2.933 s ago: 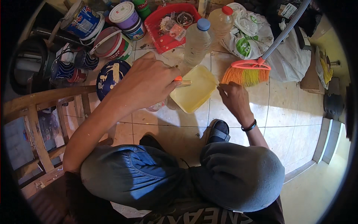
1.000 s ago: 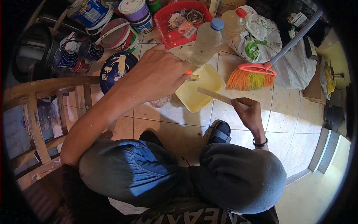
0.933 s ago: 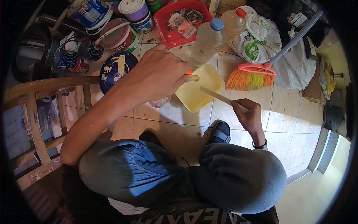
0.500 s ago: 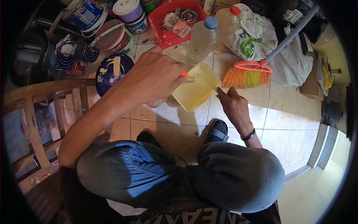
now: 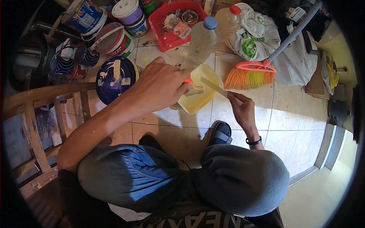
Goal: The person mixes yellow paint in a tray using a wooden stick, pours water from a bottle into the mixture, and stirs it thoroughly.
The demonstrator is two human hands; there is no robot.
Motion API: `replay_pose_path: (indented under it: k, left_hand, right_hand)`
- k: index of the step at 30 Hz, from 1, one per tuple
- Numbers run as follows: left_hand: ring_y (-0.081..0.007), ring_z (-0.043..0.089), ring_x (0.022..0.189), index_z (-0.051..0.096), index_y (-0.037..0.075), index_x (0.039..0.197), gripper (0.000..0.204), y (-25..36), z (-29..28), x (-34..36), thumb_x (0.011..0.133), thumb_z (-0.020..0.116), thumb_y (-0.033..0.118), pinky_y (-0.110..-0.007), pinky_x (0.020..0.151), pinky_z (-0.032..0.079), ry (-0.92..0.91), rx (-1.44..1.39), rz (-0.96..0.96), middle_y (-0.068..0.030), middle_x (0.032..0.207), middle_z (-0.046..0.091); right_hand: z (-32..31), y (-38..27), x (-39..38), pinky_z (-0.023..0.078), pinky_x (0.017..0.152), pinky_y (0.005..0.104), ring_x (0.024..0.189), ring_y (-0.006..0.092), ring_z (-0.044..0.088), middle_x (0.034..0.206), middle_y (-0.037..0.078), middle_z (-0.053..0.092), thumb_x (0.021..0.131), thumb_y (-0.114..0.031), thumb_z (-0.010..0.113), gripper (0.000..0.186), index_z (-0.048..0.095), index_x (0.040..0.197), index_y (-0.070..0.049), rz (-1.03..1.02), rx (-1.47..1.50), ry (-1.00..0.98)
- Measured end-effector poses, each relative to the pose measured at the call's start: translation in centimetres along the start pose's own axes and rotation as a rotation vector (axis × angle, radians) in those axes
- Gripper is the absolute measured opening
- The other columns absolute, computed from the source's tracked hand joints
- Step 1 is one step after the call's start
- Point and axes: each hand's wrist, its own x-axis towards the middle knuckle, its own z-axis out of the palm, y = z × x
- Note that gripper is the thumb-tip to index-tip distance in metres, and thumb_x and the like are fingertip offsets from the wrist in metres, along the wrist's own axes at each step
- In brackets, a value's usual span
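Note:
On the tiled floor in front of me sits a pale yellow, square plastic tray (image 5: 193,108). From the left, my left hand (image 5: 164,80) reaches over it, closed on an orange-handled tool (image 5: 188,80). The tool's light-coloured end hangs over the inside of the tray; its exact shape is hard to make out. At the tray's right side, my right hand (image 5: 242,109) grips a flat, pale stick (image 5: 215,87) between thumb and fingers. The stick slants up and left over the tray, its far end near the orange-handled tool.
Beyond the tray stand a blue-capped bottle (image 5: 203,41) and a red-capped bottle (image 5: 229,23). A red dustpan (image 5: 163,36) holds debris. An orange-and-yellow broom (image 5: 249,76) lies right, beside plastic bags (image 5: 247,40). Left are a dark blue lidded bucket (image 5: 116,79), several paint pails and a wooden chair (image 5: 49,93).
The flat stick has come into fuller view, its far end swung up and left over the tray. My right hand has shifted slightly down and right. The left hand's tool is tilted lower.

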Motion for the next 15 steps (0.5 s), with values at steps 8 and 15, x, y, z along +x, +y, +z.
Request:
replay_pose_path:
  k: [8,15]
  left_hand:
    - [-0.0413,0.071,0.07,0.079,0.0,0.1,0.029,-1.8,3.8,0.9,0.1,0.074,0.029,-0.05,0.077,0.055,0.154,-0.266,-0.14,-0.0222,0.08,0.075]
    - [-0.0394,0.072,0.068,0.082,0.001,0.105,0.029,-2.4,3.7,0.9,0.099,0.077,0.029,-0.048,0.074,0.056,0.131,-0.179,-0.224,-0.0208,0.084,0.077]
  right_hand:
    - [1.8,0.9,-2.6,0.05,0.064,0.0454,0.067,0.0353,0.065,0.077,0.018,0.064,0.1,-0.016,0.078,0.024,0.084,0.12,-0.004,-0.358,-0.116,0.048]
    - [-0.1,0.7,-5.0,0.052,0.065,0.0441,0.068,0.0337,0.066,0.081,0.016,0.066,0.099,-0.012,0.078,0.026,0.083,0.124,-0.006,-0.358,-0.12,-0.009]
